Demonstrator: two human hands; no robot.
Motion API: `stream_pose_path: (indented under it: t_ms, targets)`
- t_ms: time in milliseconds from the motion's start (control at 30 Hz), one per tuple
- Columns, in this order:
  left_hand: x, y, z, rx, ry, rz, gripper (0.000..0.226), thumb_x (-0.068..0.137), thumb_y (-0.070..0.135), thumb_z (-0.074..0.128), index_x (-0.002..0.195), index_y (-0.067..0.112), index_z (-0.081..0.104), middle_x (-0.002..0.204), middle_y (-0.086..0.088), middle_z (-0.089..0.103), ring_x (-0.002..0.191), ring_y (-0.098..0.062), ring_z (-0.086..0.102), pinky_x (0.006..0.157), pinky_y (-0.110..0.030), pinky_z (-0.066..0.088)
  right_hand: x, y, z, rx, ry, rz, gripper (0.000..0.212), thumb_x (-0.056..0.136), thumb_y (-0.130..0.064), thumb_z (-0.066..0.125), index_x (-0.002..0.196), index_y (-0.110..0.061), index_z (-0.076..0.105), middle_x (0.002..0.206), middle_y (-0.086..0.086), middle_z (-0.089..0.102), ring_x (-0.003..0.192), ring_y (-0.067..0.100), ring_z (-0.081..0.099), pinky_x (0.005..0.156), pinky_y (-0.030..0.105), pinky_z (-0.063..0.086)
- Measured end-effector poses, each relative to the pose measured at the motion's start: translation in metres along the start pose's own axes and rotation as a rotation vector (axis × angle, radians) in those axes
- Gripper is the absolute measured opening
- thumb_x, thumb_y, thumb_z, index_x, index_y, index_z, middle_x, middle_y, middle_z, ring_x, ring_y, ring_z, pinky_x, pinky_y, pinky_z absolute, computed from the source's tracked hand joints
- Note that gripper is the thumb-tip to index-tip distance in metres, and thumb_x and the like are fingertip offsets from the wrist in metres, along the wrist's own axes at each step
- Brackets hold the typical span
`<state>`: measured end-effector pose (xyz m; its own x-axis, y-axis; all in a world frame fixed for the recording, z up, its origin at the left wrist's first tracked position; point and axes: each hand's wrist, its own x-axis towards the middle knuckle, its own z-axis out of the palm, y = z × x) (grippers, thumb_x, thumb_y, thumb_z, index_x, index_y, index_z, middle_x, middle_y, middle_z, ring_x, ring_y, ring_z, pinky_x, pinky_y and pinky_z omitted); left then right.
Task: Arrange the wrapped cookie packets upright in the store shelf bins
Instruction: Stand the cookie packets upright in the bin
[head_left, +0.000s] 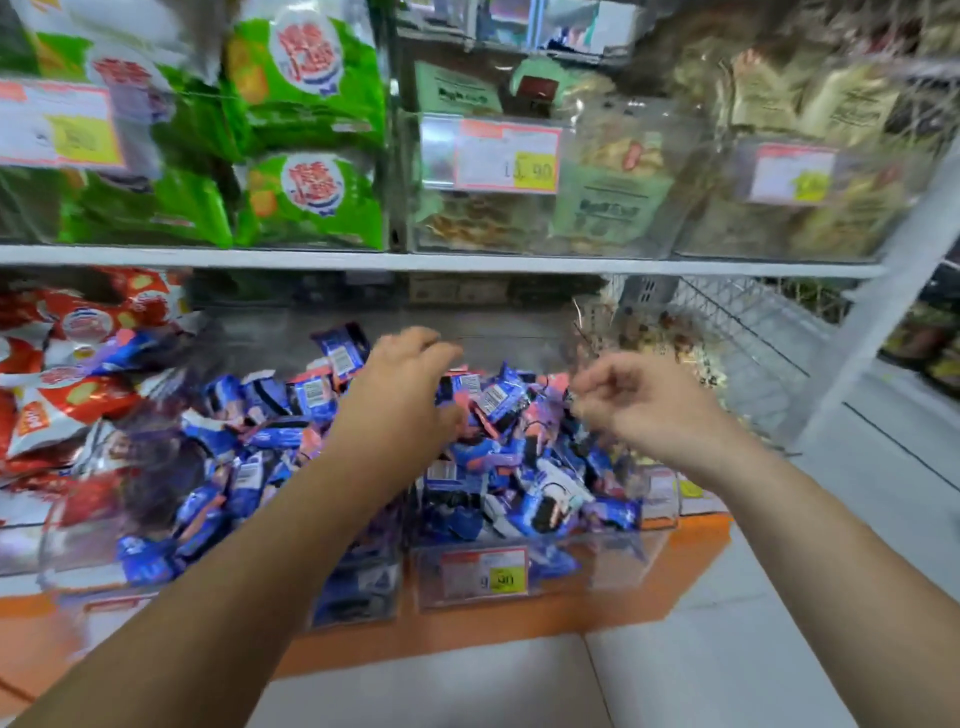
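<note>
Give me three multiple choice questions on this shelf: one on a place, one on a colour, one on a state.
1. The green bags sit on: A) the upper shelf, left; B) the floor; C) the lower right bin.
2. The cookie packets are mostly: A) yellow; B) blue; C) green.
3. The packets lie: A) in upright rows; B) stacked flat; C) in a jumbled heap.
Answers: A, they sit above, at left; B, blue wrappers dominate; C, they point every way.

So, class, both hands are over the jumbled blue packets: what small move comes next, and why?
Probably dip the left hand and pinch one cookie packet to stand it up: they lie jumbled in the bin, neither hand plainly holding one.
</note>
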<state>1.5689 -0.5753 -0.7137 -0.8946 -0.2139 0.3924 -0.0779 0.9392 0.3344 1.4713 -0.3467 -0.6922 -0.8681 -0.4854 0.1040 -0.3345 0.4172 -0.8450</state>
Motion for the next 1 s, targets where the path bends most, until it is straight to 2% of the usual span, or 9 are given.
stream_pose_path:
  t_ms: [100,200,300,433,567,733,800,900,1000]
  targets:
    - [-0.004,0.013,0.001,-0.144,-0.098,0.11,0.02,0.084,0.02,0.078,0.104,0.018,0.076,0.099,0.001,0.07,0.089,-0.02,0.063,0.085,-0.037,0.053,-0.015,0.01,-0.001,-0.434,-0.314,-0.002,0.025,0.077,-0.029,0.088,0.092,-0.019,0.071,0.077,-0.005,0.069,0.065,0.003,0.063,0.063,0.023,0.052]
    - [-0.01,0.038,0.019,-0.122,-0.52,0.166,0.019,0.084,0.03,0.079,0.099,0.019,0.076,0.089,0.004,0.073,0.081,-0.013,0.066,0.079,-0.035,0.056,-0.02,0.019,0.016,-0.657,-0.392,0.015,0.052,0.066,-0.052,0.088,0.108,-0.027,0.067,0.096,-0.007,0.069,0.085,0.012,0.066,0.077,0.034,0.056]
    - [-0.013,0.046,0.037,-0.057,-0.642,0.149,0.021,0.086,0.032,0.076,0.101,0.017,0.074,0.093,0.0,0.073,0.086,-0.019,0.066,0.079,-0.034,0.056,-0.019,0.024,0.019,-0.639,-0.367,-0.007,0.041,0.069,-0.038,0.089,0.097,-0.024,0.062,0.09,-0.003,0.064,0.081,0.016,0.061,0.071,0.035,0.051]
    - [-0.009,0.035,0.03,-0.038,-0.659,0.129,0.041,0.084,0.017,0.077,0.123,0.023,0.07,0.114,0.003,0.069,0.099,-0.015,0.063,0.088,-0.031,0.054,-0.019,0.021,0.005,-0.463,-0.122,-0.028,0.036,0.077,-0.012,0.078,0.095,-0.02,0.048,0.085,0.004,0.062,0.074,0.018,0.057,0.06,0.033,0.048]
    - [-0.007,0.037,0.037,0.066,-0.572,0.129,0.042,0.077,0.027,0.085,0.117,0.022,0.072,0.11,0.0,0.07,0.097,-0.022,0.065,0.086,-0.04,0.058,-0.021,0.023,0.001,-0.617,0.068,-0.145,0.041,0.082,-0.028,0.078,0.099,-0.027,0.04,0.084,-0.002,0.062,0.079,0.025,0.06,0.068,0.044,0.054]
    - [-0.009,0.038,0.042,-0.076,-0.536,0.138,0.014,0.086,0.027,0.08,0.1,0.023,0.079,0.096,0.005,0.073,0.088,-0.015,0.066,0.084,-0.038,0.057,-0.02,0.031,-0.002,-0.593,0.066,-0.145,0.04,0.085,-0.034,0.078,0.107,-0.032,0.045,0.093,-0.005,0.064,0.085,0.023,0.061,0.073,0.043,0.055]
    - [-0.006,0.037,0.028,-0.164,-0.433,0.11,0.008,0.091,0.031,0.075,0.093,0.024,0.077,0.087,0.007,0.071,0.081,-0.012,0.064,0.076,-0.033,0.056,-0.02,0.031,0.0,-0.514,0.101,-0.156,0.038,0.085,-0.032,0.077,0.107,-0.033,0.046,0.093,-0.006,0.065,0.082,0.019,0.061,0.071,0.042,0.054]
    - [-0.002,0.027,0.0,-0.405,-0.155,-0.065,0.023,0.094,0.037,0.071,0.078,0.021,0.069,0.066,0.01,0.06,0.059,-0.006,0.053,0.057,-0.02,0.045,-0.022,0.025,0.01,-0.276,0.157,-0.15,0.034,0.086,-0.028,0.079,0.105,-0.03,0.051,0.087,-0.01,0.067,0.074,0.013,0.063,0.067,0.041,0.054]
    - [-0.008,0.013,-0.016,-0.639,-0.046,-0.257,0.042,0.099,0.037,0.063,0.074,0.004,0.058,0.062,-0.005,0.059,0.052,-0.007,0.048,0.054,-0.019,0.042,-0.021,0.015,0.027,-0.02,0.201,-0.127,0.027,0.085,-0.028,0.081,0.1,-0.029,0.059,0.089,-0.007,0.07,0.081,0.019,0.068,0.072,0.042,0.055]
